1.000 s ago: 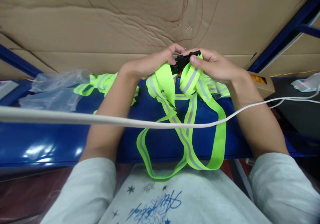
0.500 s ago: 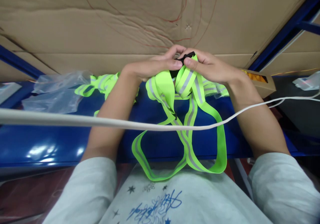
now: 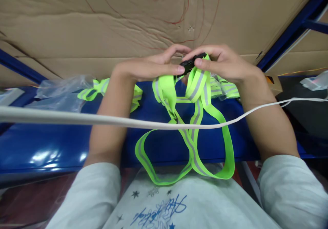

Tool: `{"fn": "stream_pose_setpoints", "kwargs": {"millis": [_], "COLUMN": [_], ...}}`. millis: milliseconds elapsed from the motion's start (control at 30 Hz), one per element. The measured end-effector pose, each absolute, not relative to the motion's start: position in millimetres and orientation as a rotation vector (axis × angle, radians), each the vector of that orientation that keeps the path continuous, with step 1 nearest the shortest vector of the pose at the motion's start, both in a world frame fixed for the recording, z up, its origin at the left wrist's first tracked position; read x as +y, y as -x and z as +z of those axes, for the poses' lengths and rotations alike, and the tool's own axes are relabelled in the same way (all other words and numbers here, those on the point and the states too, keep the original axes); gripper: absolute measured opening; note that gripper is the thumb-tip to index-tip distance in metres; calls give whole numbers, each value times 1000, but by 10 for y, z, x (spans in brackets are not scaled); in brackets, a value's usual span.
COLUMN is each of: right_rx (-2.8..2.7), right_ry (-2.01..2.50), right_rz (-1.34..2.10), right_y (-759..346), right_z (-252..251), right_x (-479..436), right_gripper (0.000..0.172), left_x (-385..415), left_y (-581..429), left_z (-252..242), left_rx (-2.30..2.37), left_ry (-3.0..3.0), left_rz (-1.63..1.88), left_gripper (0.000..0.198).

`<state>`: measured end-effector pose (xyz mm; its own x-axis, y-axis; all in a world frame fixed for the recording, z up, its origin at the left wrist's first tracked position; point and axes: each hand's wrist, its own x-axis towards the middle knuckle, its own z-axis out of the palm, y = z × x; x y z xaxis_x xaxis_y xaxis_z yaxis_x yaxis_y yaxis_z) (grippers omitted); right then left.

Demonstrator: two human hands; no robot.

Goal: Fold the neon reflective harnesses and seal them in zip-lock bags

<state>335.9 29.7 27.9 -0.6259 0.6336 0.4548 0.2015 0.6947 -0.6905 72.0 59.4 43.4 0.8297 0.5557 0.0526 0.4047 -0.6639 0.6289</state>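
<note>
A black plastic buckle (image 3: 189, 65) sits between my two hands, above the blue table. My left hand (image 3: 164, 63) pinches its left end between thumb and fingers. At the other end, my right hand (image 3: 217, 61) grips the buckle, its thumb resting where the strap joins. From the buckle hangs a neon-yellow reflective harness (image 3: 196, 154) with grey stripes. Its loops drape down over the table's front edge towards my shirt. Whether the buckle's two halves are fully joined I cannot tell.
A white cable (image 3: 164, 125) crosses in front of my forearms. More neon strapping (image 3: 137, 97) and clear plastic bags (image 3: 61, 89) lie on the blue table (image 3: 66, 140) at left. Bagged strapping (image 3: 228, 87) lies at right, near a cardboard box (image 3: 276, 85). Cardboard (image 3: 128, 27) stands behind.
My hands have moved slightly apart, and more of the black buckle shows between them. The right hand has shifted a little to the right with the strap.
</note>
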Motion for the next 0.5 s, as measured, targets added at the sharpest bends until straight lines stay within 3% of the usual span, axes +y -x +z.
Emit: {"fn": "stream_pose_setpoints", "kwargs": {"millis": [167,400,500], "right_rx": [-1974,-2109,-2237], "right_ry": [719,845,1003], "right_rz": [873,862,827], "right_y": [-3518,-3591,-3608], "right_z": [405,448,516], "right_x": [168,244,198], "right_gripper": [29,64,61], "left_x": [564,473,458], "left_y": [-612,-746,-741], "left_z": [504,493,513], "left_rx": [776,650,598], "left_ry": [-2371,-2429,-2444], "left_rz": [491,663,651], "left_gripper": [91,88,84]}}
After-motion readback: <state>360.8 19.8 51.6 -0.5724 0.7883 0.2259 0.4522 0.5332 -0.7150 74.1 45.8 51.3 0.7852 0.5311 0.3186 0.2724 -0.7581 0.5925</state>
